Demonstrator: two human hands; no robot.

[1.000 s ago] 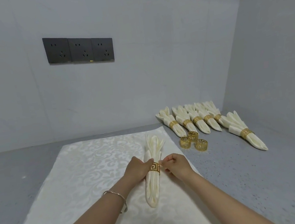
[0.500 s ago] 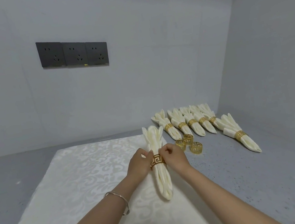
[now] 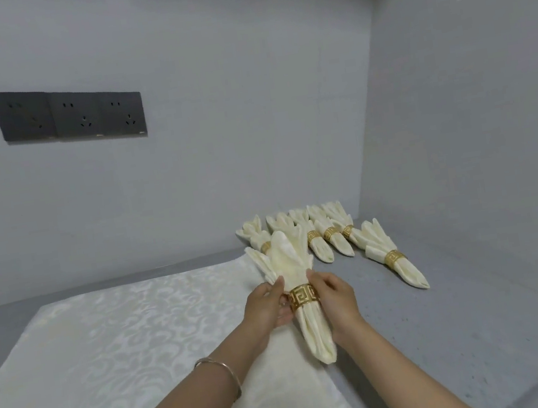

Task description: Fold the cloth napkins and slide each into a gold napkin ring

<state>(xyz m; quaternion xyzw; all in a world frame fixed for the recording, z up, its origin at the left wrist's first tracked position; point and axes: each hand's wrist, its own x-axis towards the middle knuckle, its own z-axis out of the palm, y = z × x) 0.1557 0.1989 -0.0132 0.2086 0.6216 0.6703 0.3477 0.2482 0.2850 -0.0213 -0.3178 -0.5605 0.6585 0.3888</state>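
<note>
Two hands hold one folded napkin (image 3: 314, 330) between them: left hand (image 3: 268, 308) and right hand (image 3: 335, 298) pinch its gold napkin ring (image 3: 304, 296) from either side. Six ringed napkins (image 3: 374, 240) lie beyond on the tabletop (image 3: 483, 312).

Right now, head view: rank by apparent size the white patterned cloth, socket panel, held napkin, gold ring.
1. white patterned cloth
2. socket panel and held napkin: these look alike, and the napkin is nearer, so unranked
3. gold ring, smallest
</note>
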